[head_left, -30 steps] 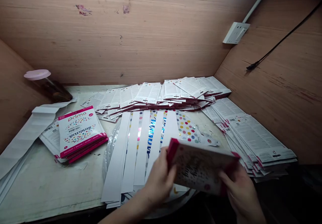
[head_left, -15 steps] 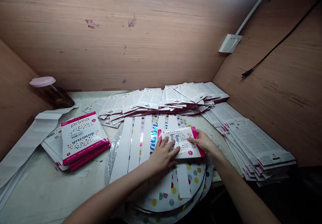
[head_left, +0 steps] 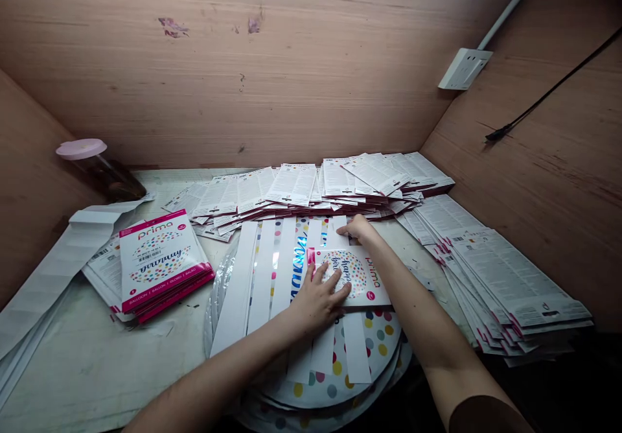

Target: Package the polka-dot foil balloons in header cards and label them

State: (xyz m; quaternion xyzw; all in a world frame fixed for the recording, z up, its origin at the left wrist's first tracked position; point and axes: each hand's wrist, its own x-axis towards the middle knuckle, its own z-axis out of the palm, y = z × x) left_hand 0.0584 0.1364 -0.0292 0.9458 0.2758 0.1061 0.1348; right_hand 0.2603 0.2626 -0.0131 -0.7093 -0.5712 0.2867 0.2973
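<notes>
My left hand (head_left: 318, 300) lies flat with fingers spread on a pink-edged balloon card (head_left: 362, 277), pressing it onto a round dotted foil balloon (head_left: 369, 345). White paper strips (head_left: 265, 277) cover the balloon's folded parts. My right hand (head_left: 357, 227) has its fingers curled at the far edge of the balloon, on the top end of a white strip, just in front of the row of cards.
A stack of pink "prima" balloon cards (head_left: 158, 261) lies at the left. Overlapping face-down cards (head_left: 301, 190) run along the back and down the right side (head_left: 490, 271). A pink-lidded jar (head_left: 94, 167) stands at back left. Long white paper (head_left: 53, 258) lies at far left.
The card was held in both hands near me, then laid on the balloon. My right hand has since left the card's right edge and reached to the balloon's far edge.
</notes>
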